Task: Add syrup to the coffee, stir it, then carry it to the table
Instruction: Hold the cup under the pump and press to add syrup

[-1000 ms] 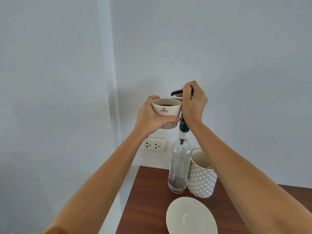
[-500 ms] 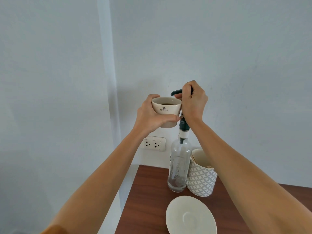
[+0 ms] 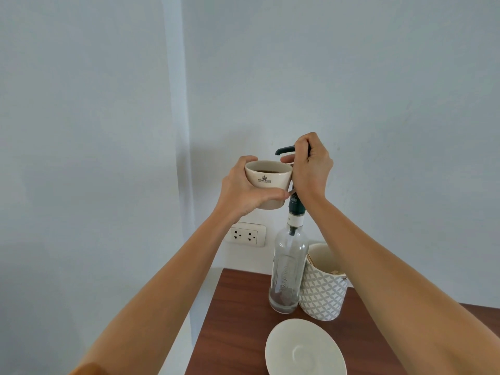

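Observation:
My left hand (image 3: 244,189) grips a cream coffee cup (image 3: 267,180) with dark coffee inside, held up in the air in front of the wall. My right hand (image 3: 311,169) is closed around the dark pump head (image 3: 284,150) of a tall clear syrup bottle (image 3: 288,272). The pump's spout reaches over the cup's right rim. The bottle stands on the brown wooden counter (image 3: 232,320) and holds only a little dark syrup at its bottom.
A white saucer (image 3: 305,350) lies on the counter in front of the bottle. A patterned white holder (image 3: 322,290) with wooden sticks stands right of the bottle. A double wall socket (image 3: 247,235) sits below the cup. The counter's left edge is near.
Cup and hands keep the same pose at the pump. The view has shifted very slightly.

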Motion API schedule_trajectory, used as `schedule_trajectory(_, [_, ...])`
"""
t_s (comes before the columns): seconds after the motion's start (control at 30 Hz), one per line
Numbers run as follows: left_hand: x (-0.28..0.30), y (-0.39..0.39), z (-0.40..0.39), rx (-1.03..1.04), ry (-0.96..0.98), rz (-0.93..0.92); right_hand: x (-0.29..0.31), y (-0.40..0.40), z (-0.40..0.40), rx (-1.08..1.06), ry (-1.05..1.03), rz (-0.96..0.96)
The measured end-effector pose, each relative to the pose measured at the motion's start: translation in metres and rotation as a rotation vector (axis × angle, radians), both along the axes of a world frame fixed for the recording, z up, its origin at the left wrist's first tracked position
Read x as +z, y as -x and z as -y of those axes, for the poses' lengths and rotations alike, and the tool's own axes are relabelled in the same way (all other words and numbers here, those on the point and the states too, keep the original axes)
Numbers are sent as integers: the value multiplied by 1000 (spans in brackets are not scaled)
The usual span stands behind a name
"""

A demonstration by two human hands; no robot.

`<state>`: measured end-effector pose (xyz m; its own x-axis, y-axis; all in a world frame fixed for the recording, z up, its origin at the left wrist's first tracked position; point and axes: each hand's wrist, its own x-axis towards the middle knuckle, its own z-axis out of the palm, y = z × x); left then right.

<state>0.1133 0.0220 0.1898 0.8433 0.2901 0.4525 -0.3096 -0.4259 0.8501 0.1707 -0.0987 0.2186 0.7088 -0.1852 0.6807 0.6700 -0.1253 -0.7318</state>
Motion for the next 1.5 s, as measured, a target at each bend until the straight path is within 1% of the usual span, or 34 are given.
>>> schedule_trajectory(0.3, [4,1,1,-7,4,1,0,-2,-1,-7,-45,26])
schedule_trajectory(0.73, [6,5,2,-6,5,-5,0,2,0,16,-26,64])
schedule_trajectory(1.13, [5,7,3,-2,3,-14,0,4,2,11,-30,45])
schedule_trajectory(1.5, [3,2,0,-11,28,-22,-3,-5,-1,-5,10,28])
